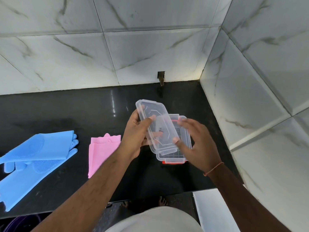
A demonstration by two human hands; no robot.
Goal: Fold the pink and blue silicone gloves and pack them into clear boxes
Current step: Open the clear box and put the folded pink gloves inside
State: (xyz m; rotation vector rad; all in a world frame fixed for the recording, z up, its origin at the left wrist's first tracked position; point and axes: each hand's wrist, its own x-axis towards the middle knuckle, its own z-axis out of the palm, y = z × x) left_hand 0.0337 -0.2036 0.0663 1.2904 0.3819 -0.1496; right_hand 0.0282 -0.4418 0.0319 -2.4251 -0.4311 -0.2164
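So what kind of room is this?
Probably a home kitchen corner: a polished black counter, marble-look tiled walls, and silicone scrubbing gloves lying on it.

Both forearms reach forward over the desk. The left hand (136,137) is raised with thumb and fingers curled in a grip around something clear. The right hand (198,144) sits just beside it, palm down, fingers spread and relaxed, thumb extended leftward.
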